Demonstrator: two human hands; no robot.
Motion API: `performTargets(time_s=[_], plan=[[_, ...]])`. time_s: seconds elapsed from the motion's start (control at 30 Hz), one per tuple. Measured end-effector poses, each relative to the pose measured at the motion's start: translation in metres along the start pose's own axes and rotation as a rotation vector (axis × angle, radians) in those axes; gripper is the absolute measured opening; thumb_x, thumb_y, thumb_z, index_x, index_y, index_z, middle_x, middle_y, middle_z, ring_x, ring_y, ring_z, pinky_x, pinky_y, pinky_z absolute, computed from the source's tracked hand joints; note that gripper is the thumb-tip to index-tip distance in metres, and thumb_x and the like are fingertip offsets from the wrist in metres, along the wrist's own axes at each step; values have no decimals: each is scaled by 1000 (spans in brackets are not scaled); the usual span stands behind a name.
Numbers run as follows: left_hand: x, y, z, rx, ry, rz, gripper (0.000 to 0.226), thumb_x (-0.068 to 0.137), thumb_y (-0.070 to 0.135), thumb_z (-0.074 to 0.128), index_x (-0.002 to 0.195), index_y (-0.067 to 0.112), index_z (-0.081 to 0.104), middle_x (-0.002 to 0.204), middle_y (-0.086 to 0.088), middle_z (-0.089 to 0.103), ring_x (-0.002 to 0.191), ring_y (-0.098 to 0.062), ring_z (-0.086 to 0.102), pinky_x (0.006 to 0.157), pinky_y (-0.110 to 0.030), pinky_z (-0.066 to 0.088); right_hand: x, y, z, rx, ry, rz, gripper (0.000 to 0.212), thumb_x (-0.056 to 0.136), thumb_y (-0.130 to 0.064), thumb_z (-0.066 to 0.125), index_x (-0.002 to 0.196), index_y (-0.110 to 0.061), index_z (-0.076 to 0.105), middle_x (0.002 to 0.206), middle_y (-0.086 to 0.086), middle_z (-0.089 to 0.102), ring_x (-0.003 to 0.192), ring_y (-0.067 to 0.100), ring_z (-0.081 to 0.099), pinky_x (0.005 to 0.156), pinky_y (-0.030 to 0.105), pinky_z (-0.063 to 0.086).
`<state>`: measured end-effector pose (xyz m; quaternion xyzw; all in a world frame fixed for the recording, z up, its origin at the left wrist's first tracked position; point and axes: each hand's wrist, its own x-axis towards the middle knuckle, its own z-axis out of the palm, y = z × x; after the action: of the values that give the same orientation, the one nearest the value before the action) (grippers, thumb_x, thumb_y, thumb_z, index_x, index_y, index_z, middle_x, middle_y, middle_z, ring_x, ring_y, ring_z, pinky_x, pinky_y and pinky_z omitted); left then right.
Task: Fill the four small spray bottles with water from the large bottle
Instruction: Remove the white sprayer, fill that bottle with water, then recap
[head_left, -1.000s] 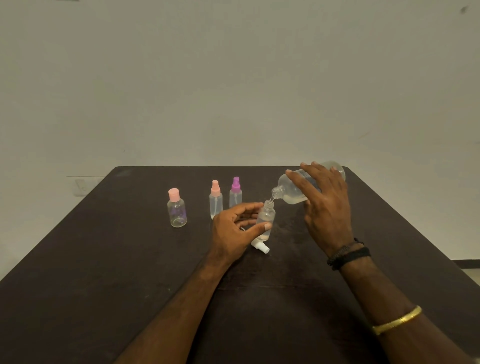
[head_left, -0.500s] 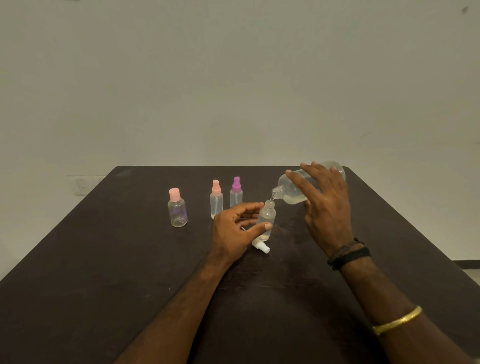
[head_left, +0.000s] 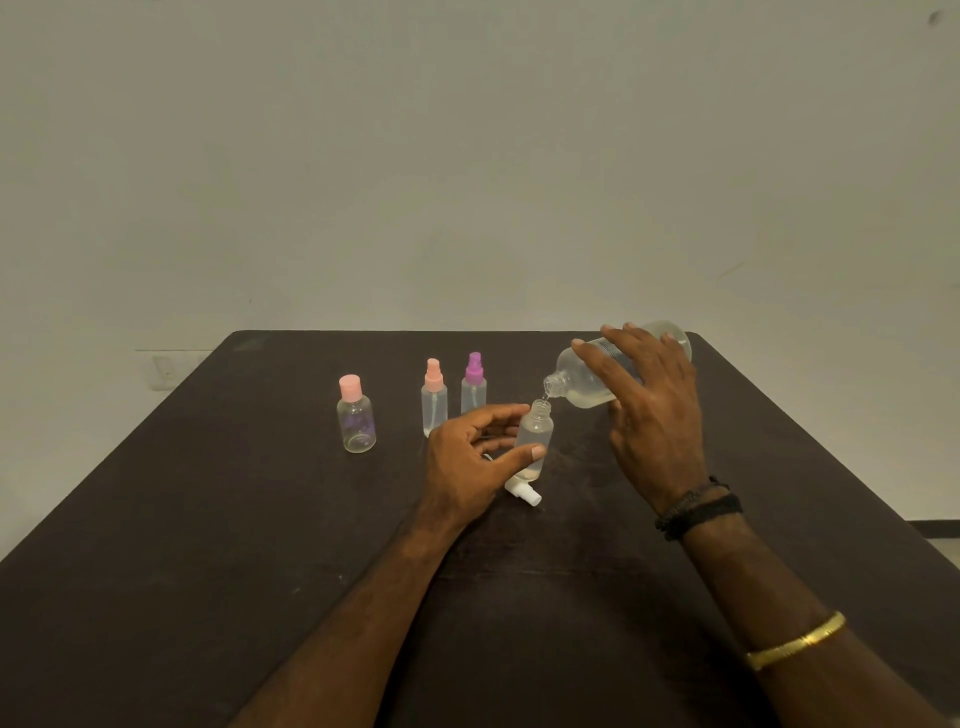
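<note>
Steadily: right hand (head_left: 649, 415) grips tilted large clear plastic bottle (head_left: 582, 379); left hand (head_left: 472, 447) pinches uncapped small clear bottle (head_left: 535, 436). Keep necks aligned, trickle slowly.

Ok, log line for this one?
phase: pouring | right hand: grips tilted large bottle | left hand: holds uncapped spray bottle | white spray head: lying on table

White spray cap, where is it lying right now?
In the head view the white spray cap lies on the table, right at the foot of the uncapped small bottle that the left hand holds, on the side nearer the person.
</note>
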<state>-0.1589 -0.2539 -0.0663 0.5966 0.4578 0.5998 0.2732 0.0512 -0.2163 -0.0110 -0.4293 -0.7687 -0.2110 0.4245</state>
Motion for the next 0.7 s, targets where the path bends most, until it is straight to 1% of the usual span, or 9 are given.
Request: performTargets(time_s=[0.13, 0.37, 0.53, 0.6, 0.7], plan=[[-1, 2, 0, 9, -1, 10, 51, 76, 17, 90, 124, 12, 72, 117, 1, 76, 105, -10, 74, 90, -36, 62, -1, 0, 0, 3, 0, -2, 83, 76, 20, 61, 145, -25, 57, 149, 9, 52, 146, 30, 39, 128, 42, 8], [0, 1, -1, 20, 2, -4, 53, 76, 22, 90, 125, 11, 71, 119, -2, 75, 104, -12, 74, 89, -41, 63, -1, 1, 1, 12, 1, -7, 83, 76, 20, 60, 145, -25, 57, 150, 9, 52, 146, 30, 39, 128, 44, 11], [0, 2, 0, 17, 6, -7, 52, 77, 19, 90, 125, 10, 71, 118, -1, 76, 104, -12, 74, 89, -41, 63, -3, 2, 4, 25, 5, -8, 81, 77, 19, 63, 145, -25, 57, 150, 9, 52, 146, 30, 39, 128, 44, 11], [0, 3, -1, 16, 7, -4, 52, 77, 19, 90, 125, 11, 72, 118, -1, 76, 104, -11, 74, 88, -40, 63, -5, 2, 5, 27, 6, -12, 82, 76, 20, 63, 145, -24, 57, 149, 10, 52, 145, 31, 40, 127, 46, 14], [-1, 5, -1, 11, 9, -1, 52, 77, 19, 89, 125, 11, 71, 118, 0, 76, 104, -12, 74, 88, -39, 63, -8, 1, 7, 44, 3, -18, 80, 76, 18, 62, 145, -23, 57, 148, 11, 53, 143, 33, 43, 123, 54, 23]])
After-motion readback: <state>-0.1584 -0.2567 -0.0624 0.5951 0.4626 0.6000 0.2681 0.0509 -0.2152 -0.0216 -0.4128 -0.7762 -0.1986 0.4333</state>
